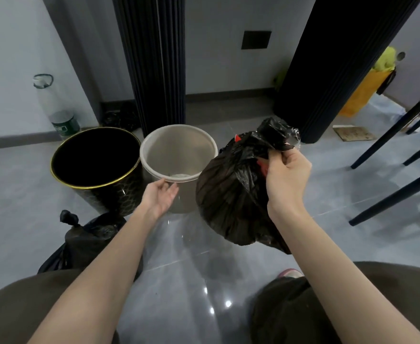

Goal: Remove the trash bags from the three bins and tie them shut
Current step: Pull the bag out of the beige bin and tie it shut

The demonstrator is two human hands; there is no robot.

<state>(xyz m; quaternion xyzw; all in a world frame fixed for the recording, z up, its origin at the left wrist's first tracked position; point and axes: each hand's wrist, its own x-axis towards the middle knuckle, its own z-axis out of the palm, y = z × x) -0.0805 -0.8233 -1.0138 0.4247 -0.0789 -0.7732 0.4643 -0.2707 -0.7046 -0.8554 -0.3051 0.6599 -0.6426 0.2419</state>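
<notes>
My right hand (287,173) grips the gathered neck of a full black trash bag (231,194), which hangs just above the floor right of the bins. Something red shows at the bag's top. My left hand (160,196) is open, palm up, in front of the beige bin (179,155), whose inside shows no bag. A black bin with a gold rim (92,165) stands to its left, dark inside. Another black bag (90,242) with a knotted top lies on the floor under my left forearm. A third bin is not in view.
Dark pleated curtains (154,58) hang behind the bins. A large plastic bottle (57,112) stands at the wall, back left. Chair legs (390,170) cross the right side. A yellow bag (362,93) and a flat cardboard piece (352,132) sit at the back right. The floor is glossy grey tile.
</notes>
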